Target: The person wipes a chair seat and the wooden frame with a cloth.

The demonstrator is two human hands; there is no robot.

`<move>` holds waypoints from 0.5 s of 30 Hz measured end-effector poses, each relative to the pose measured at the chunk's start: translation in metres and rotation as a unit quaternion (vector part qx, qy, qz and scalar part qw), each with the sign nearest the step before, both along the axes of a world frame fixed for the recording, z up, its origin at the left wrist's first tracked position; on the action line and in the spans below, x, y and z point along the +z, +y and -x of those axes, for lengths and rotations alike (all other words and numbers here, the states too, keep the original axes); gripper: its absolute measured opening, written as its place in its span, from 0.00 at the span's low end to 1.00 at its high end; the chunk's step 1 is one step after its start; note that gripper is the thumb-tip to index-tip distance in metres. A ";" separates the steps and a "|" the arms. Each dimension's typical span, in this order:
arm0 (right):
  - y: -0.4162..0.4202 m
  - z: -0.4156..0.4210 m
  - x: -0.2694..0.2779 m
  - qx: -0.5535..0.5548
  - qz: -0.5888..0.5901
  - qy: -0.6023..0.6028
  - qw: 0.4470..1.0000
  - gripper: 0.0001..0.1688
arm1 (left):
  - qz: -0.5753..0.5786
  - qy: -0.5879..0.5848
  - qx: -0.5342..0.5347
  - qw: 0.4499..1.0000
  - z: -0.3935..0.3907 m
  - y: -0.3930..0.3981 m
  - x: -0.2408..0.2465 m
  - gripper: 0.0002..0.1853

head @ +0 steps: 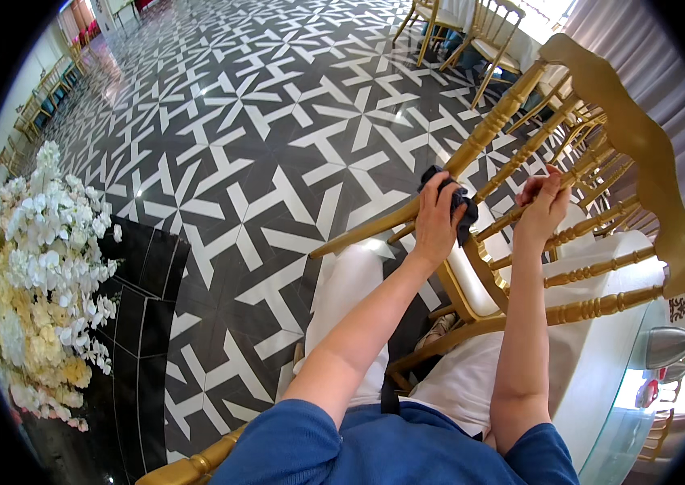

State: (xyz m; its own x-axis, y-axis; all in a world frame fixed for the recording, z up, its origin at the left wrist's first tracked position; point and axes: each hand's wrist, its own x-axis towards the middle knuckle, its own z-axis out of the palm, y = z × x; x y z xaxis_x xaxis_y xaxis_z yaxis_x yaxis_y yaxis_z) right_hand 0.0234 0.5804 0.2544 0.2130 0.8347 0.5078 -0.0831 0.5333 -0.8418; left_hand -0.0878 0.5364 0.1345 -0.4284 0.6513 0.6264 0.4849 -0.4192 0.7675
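Note:
A gold spindle-back chair point(645, 133) with a white seat pad point(469, 282) stands tilted before me, its back towards me. My left hand point(436, 221) presses a dark, crumpled cloth point(466, 212) against the chair's outer back post, near the seat end. To the right, my right hand point(541, 203) has its fingers closed around one of the turned spindles. Parts of the fingers of both hands are hidden behind the chair or the cloth.
White and cream artificial-looking flowers point(51, 260) stand at the left beside a black tiled ledge point(142, 315). More gold chairs point(488, 45) are at the upper right, near a curtain point(651, 66). A glass-topped table point(615, 412) with a silver vessel point(672, 347) is on the right. The floor point(269, 157) is patterned.

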 end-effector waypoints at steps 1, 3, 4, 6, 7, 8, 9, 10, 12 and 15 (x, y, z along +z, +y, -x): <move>-0.001 0.003 -0.001 -0.007 -0.005 -0.010 1.000 0.16 | -0.002 0.001 0.029 1.000 0.005 0.003 -0.006 0.21; -0.003 -0.001 -0.002 0.016 -0.003 0.005 1.000 0.16 | -0.009 0.001 0.080 0.997 0.011 0.011 -0.017 0.23; -0.004 0.000 -0.002 0.015 0.001 0.007 1.000 0.16 | 0.003 0.015 0.104 0.994 0.016 0.017 -0.030 0.26; -0.005 0.002 -0.001 0.013 0.012 0.010 1.000 0.16 | 0.091 -0.033 0.051 0.994 0.024 0.017 -0.065 0.27; -0.006 0.002 0.000 0.010 0.015 0.009 1.000 0.17 | 0.133 -0.057 0.022 0.989 0.028 0.017 -0.081 0.28; -0.007 0.002 0.001 0.007 0.018 0.007 1.000 0.17 | 0.130 -0.010 0.046 0.990 0.035 0.011 -0.100 0.29; -0.007 0.003 0.001 0.005 0.020 0.006 1.000 0.17 | 0.144 0.023 0.044 0.988 0.044 0.006 -0.122 0.29; -0.007 0.004 0.002 -0.005 0.022 0.003 1.000 0.18 | 0.162 0.032 0.019 0.986 0.056 0.001 -0.135 0.29; -0.007 0.001 0.001 -0.004 0.022 0.000 1.000 0.18 | 0.196 0.050 -0.028 0.979 0.077 -0.011 -0.156 0.29; -0.008 0.001 0.002 -0.004 0.025 0.004 1.000 0.17 | 0.237 0.077 -0.033 0.968 0.099 -0.025 -0.183 0.31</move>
State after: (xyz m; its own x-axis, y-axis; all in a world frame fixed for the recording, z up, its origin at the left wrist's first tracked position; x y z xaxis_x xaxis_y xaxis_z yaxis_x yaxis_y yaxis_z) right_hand 0.0226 0.5724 0.2559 0.2249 0.8572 0.4632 -0.0862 0.4910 -0.8669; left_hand -0.1866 0.5114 -0.0489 -0.3014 0.9037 0.3041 0.5933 -0.0719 0.8018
